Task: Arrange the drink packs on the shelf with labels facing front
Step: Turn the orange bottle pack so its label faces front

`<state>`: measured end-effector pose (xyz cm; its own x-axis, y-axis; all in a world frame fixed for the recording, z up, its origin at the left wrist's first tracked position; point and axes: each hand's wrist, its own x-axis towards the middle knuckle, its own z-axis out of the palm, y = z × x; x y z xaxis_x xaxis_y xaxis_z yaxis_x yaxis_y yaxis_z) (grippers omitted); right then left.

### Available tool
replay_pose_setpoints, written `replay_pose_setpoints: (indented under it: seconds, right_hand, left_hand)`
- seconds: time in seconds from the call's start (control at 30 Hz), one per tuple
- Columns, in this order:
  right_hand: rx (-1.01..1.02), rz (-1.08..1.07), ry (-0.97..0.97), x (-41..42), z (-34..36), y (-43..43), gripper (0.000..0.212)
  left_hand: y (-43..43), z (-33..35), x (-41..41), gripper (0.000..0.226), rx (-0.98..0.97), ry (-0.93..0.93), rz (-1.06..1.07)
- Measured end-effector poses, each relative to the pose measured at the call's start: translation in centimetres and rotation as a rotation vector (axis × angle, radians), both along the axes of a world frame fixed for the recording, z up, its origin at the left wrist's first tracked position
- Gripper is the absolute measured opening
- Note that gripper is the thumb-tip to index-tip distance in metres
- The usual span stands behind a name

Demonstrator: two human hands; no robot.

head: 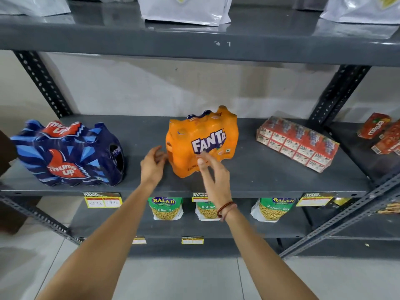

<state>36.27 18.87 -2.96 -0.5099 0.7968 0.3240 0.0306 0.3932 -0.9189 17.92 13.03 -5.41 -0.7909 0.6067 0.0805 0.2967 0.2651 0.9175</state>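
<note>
Sitting on the grey shelf (pixel 249 176), the blue cola pack (pixel 67 152) at far left shows its label outward. Next, the left hand (pixel 152 164) and right hand (pixel 213 172) hover open, gripping nothing, at the orange soda pack (pixel 202 140), labelled forward but slightly skewed. Rightward, the red juice carton tray (pixel 297 144) lies angled, seemingly awaiting straightening.

Grey metal shelving (pixel 259 187) — pale wall (pixel 173 89), tiled floor (pixel 173 278)

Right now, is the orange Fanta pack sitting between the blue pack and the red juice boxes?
Yes, the Fanta pack stands mid-shelf, with the blue Thums Up pack on its left and the red juice boxes on its right.
</note>
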Motion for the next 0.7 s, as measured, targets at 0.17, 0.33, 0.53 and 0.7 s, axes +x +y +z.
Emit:
replay_pose_setpoints:
  seconds: [0.17, 0.33, 0.53, 0.7]
  right_hand:
    - [-0.05, -0.349, -0.002, 1.4, 1.2, 7.0, 0.057]
    - [-0.339, -0.017, -0.171, 1.2, 1.1, 11.0, 0.074]
    - [-0.23, -0.129, -0.222, 1.4, 0.2, 9.8, 0.069]
    - [-0.127, -0.196, -0.233, 2.3, -0.8, 7.4, 0.058]
  left_hand:
    - [-0.8, -0.3, 3.9, 0.048, 0.178, -0.021, -0.03]
    - [-0.7, -0.5, 5.4, 0.072, 0.132, -0.085, -0.166]
    - [-1.2, 0.0, 3.0, 0.063, 0.054, -0.044, -0.223]
    - [-2.1, 0.2, 1.5, 0.067, 0.026, -0.08, -0.255]
